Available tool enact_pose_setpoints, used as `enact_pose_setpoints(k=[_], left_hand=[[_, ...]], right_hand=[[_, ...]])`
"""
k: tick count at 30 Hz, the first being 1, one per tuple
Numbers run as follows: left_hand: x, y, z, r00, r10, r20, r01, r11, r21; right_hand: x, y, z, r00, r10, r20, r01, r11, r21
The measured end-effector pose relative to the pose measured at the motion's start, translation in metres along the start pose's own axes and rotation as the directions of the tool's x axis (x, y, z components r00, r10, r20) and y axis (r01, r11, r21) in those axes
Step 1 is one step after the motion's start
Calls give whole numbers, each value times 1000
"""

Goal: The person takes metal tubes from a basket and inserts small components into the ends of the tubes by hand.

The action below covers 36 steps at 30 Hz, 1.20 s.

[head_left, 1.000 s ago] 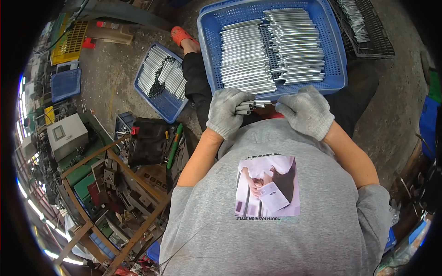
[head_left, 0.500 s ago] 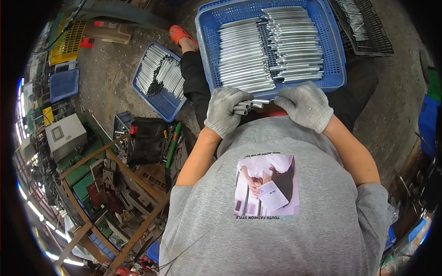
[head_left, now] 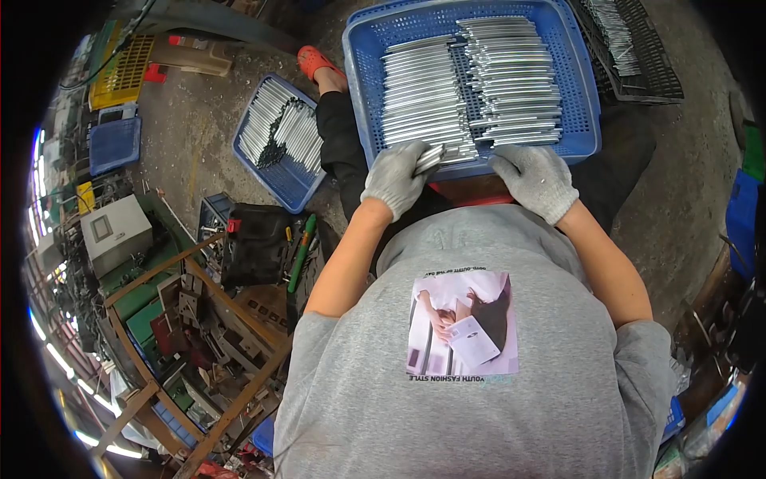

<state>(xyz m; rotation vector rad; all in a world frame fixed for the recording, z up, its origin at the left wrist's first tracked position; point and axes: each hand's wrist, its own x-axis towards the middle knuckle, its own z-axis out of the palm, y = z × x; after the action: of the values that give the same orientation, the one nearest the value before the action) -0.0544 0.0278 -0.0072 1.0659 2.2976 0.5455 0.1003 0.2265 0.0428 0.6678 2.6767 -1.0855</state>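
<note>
The left hand (head_left: 396, 179), in a grey knit glove, grips a small bundle of silver metal tubes (head_left: 429, 160) at the near rim of the blue perforated plastic basket (head_left: 357, 88), close to the left of two stacks of like tubes (head_left: 423, 96). The right hand (head_left: 533, 184), gloved too, is at that rim with fingers bent; whether it pinches anything, I cannot tell. A firm, even grip with the bundle's ends level would best stop tubes slipping or crossing.
</note>
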Motion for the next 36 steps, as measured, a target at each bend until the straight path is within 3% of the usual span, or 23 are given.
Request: enact_pose_setpoints(k=[1,6,12,16,22,26,36], left_hand=[[5,-1,4,994,-89,66,87,995,40],[24,1,20,977,-129,172,114,989,93],[34,-20,31,985,-21,170,15,999,38],[29,-18,17,938,-125,323,219,937,-271],[19,-3,7,927,-168,335,226,964,-142],[11,-18,25,990,-47,130,81,958,-274],[-7,-11,1,988,108,109,-55,915,-401]], right_hand=[[0,2,2,999,13,-36,-14,1000,-13],[-8,9,5,999,23,-41,-26,998,-51],[-10,15,10,998,-16,-67,11,997,-76],[-10,15,11,998,-29,-48,24,996,-91],[-9,14,11,998,-45,-43,41,994,-100],[-10,16,10,995,-83,-62,76,991,-108],[-12,14,13,944,-296,-142,267,944,-196]])
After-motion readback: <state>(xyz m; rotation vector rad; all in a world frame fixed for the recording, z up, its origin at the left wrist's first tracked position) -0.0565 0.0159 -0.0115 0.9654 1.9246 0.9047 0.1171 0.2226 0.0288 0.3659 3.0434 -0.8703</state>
